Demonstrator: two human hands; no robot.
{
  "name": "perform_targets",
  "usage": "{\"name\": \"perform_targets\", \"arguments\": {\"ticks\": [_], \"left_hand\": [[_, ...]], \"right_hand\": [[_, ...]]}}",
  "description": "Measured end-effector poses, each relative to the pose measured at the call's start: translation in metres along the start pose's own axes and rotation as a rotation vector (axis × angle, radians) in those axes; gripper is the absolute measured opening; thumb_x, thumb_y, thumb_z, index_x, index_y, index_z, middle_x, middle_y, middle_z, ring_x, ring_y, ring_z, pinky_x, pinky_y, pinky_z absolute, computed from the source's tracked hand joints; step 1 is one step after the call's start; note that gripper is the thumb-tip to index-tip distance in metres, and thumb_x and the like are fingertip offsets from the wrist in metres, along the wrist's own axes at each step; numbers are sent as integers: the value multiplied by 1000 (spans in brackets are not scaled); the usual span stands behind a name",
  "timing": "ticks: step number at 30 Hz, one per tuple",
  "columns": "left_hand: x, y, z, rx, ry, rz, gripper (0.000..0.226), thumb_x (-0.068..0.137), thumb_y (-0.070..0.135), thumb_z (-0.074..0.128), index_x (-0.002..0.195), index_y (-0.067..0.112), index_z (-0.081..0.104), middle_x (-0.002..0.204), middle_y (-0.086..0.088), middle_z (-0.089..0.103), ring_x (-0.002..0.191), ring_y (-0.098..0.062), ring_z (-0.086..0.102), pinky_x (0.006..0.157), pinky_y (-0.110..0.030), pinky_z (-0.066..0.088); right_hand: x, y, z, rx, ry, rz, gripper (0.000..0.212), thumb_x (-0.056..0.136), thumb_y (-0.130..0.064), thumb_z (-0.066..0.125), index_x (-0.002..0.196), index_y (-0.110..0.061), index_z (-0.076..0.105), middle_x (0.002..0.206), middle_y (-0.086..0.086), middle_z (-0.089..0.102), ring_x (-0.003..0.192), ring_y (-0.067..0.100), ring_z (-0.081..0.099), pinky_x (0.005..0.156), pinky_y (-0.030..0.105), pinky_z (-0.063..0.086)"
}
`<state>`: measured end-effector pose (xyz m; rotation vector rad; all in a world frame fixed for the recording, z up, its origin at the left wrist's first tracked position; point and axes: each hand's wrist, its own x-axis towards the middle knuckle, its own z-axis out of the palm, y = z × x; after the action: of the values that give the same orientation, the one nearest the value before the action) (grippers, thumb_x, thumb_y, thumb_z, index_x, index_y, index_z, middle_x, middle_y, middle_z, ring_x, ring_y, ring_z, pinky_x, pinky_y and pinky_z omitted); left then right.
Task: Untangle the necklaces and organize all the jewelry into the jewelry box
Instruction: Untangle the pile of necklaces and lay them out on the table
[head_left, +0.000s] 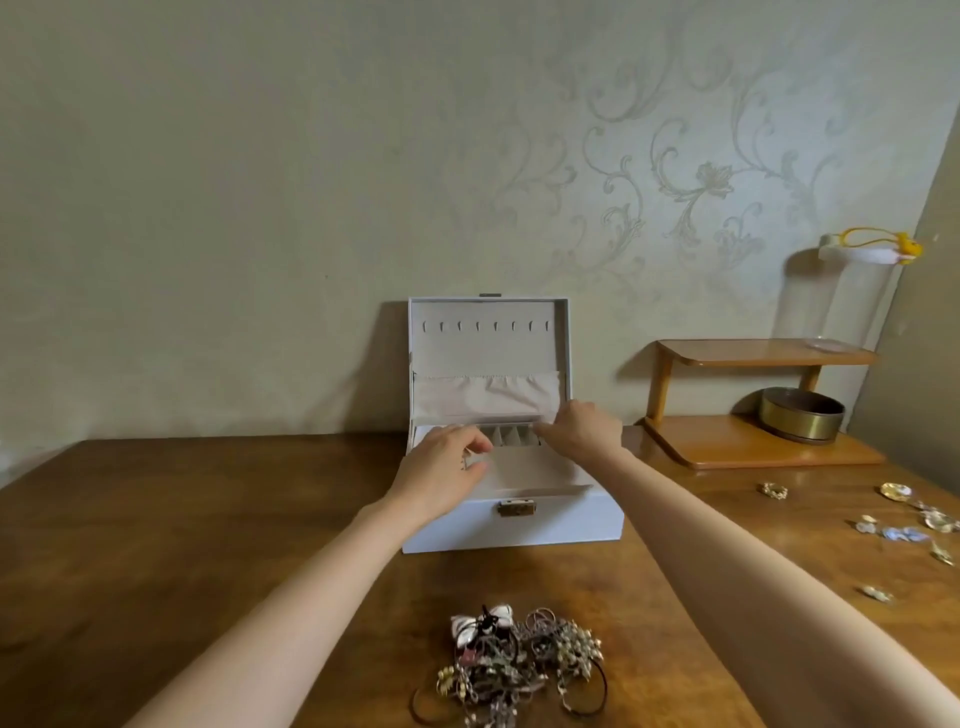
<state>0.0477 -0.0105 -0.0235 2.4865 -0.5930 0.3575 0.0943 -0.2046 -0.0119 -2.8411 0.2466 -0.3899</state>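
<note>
A white jewelry box (545, 525) stands open on the wooden table (208, 519), its lid (488, 338) upright with a row of hooks and a fabric pocket. My left hand (447, 467) pinches the left part of the box's inner tray (524, 462). At the tray's back right corner, my right hand (582, 431) has its fingers curled on the edge. A tangled pile of necklaces and bracelets (519, 660), with a white bow piece on top, lies near the table's front edge between my forearms.
Loose small jewelry pieces (896, 530) are scattered on the table at the right, including a gold ring-like piece (774, 489). A two-tier wooden shelf (753, 353) at the back right holds a brass bowl (802, 415) and a clear cylinder (852, 301). A wall is directly behind the box.
</note>
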Motion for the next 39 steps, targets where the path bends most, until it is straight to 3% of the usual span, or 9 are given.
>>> {"name": "perform_targets", "arguments": {"ticks": [2,5,10,14,24,28,33,35,39], "left_hand": [[12,-6,5,70,-49,15,31,95,28,51,124,21,54,133,4,52,123,-12,43,97,-26,34],[21,-10,10,127,-121,-4,44,96,33,48,137,19,44,145,2,41,134,-15,35,106,-28,28],[26,-19,20,84,-138,-45,46,96,40,46,137,20,46,143,1,46,127,-18,45,102,-31,36],[25,-19,22,78,-132,-31,45,96,39,47,136,20,47,143,2,46,129,-16,43,102,-29,34],[25,-21,22,68,-125,-15,44,96,37,45,136,20,47,142,2,47,128,-16,45,102,-30,36],[13,-15,17,-19,-2,30,36,97,28,48,131,20,50,137,3,50,125,-13,46,102,-28,37],[-34,-4,6,-135,9,76,31,94,22,54,125,18,53,131,6,53,120,-8,49,96,-19,38],[-56,-2,1,-141,16,90,25,92,23,57,117,20,54,128,8,53,118,-5,48,95,-18,36],[-99,10,-7,-156,-24,71,12,87,23,64,86,23,52,104,11,56,90,0,52,82,-19,41]], "right_hand": [[11,0,6,-69,-12,-18,32,89,-43,52,95,-12,58,96,6,63,86,25,58,64,28,39],[23,0,7,-84,-55,-24,25,85,-37,55,93,-13,57,90,4,59,87,24,58,64,27,39],[37,9,7,46,-152,27,22,83,-30,63,72,-16,50,73,1,56,72,20,57,51,23,37],[44,15,6,106,-190,37,19,82,-20,65,70,-12,52,63,3,56,55,19,55,49,23,39],[49,14,7,-6,-174,-77,23,82,-15,64,68,-12,46,78,6,53,76,25,55,61,30,42],[34,18,5,8,-15,-89,21,88,-27,63,89,-6,61,89,8,64,78,25,62,67,35,53],[-44,15,-13,183,224,-218,15,92,-27,58,98,-15,66,92,1,63,80,20,61,64,31,48],[-80,16,-21,356,130,-318,5,89,-22,64,91,-21,68,84,-4,67,72,12,61,64,30,51],[-143,18,-28,424,-353,-485,7,81,-18,73,80,-24,70,75,-7,68,60,-5,55,60,15,44]]}}
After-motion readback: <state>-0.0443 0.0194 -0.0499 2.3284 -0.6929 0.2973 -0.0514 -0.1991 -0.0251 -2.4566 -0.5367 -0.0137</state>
